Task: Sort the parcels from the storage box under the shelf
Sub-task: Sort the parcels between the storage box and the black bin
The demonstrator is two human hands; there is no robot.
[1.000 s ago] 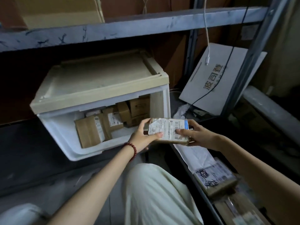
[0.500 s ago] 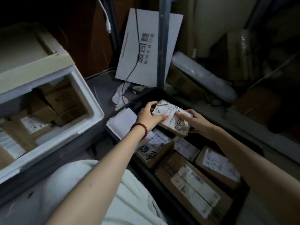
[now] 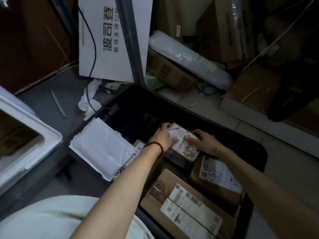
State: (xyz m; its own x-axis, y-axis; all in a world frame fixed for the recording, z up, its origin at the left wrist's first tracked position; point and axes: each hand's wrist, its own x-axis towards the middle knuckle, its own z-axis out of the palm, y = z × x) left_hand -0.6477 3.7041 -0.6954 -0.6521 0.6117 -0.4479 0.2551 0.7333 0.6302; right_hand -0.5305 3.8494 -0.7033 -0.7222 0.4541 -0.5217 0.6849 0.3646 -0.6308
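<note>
Left hand (image 3: 163,137) and right hand (image 3: 202,141) both grip the small brown cardboard parcel with a white barcode label (image 3: 183,144), thumbs on top, low inside the black plastic crate (image 3: 255,149), over other labelled brown boxes (image 3: 189,206). The white foam storage box (image 3: 40,128) is left of the crate.

I see a small parcel (image 3: 183,144) of matt brown cardboard with a creased white paper label. The crate (image 3: 134,107) around it looks like matt black plastic. On the crate's left edge lies a mailer (image 3: 101,147) of smooth white plastic film with a soft sheen. At its near edge, a larger box (image 3: 155,204) is dull brown cardboard with taped paper labels. The storage box (image 3: 34,123) looks like smooth white plastic. The bracelet (image 3: 156,144) has glossy red beads.
</note>
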